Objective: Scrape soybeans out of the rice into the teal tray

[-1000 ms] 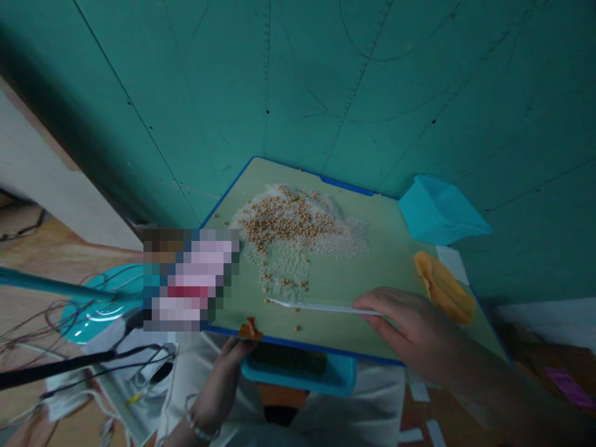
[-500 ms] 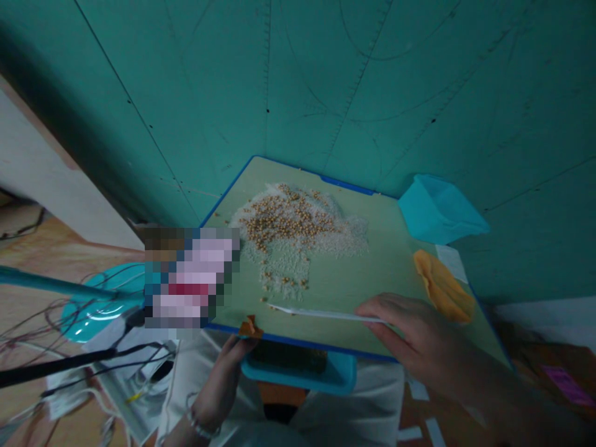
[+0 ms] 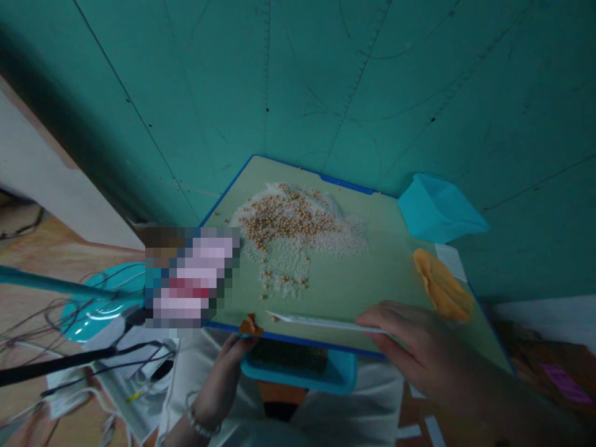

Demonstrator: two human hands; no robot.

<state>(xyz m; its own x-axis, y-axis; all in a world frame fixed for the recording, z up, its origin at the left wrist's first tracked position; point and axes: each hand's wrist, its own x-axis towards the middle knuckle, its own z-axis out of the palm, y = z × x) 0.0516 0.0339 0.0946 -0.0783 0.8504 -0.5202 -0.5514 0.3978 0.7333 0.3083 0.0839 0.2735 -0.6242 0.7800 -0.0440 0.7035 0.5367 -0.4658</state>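
On the board (image 3: 358, 273) lies a heap of white rice-like grains (image 3: 351, 236) with tan soybean-like beans (image 3: 288, 217) scattered over it. My right hand (image 3: 395, 335) pinches a long, thin white strip (image 3: 321, 322), whose tip points left near the board's front edge. A loose bean (image 3: 274, 318) sits at that tip. My left hand (image 3: 228, 363) grips the left end of a blue container (image 3: 342, 375) below the front edge; its fingertips are partly hidden. By those fingers is a crumpled orange-brown scrap (image 3: 251, 325). Dark contents show inside the container.
A blue open bag-like holder (image 3: 442, 211) stands at the board's back right, with an orange cloth (image 3: 444, 288) in front of it. A pixelated pink block (image 3: 198, 276) covers the left edge. Cables (image 3: 84, 372) and a blue round base (image 3: 88, 313) are at the left.
My right hand has moved slightly toward the front edge with the white strip, and a bean at its tip has come along. My left hand and the container have stayed put.
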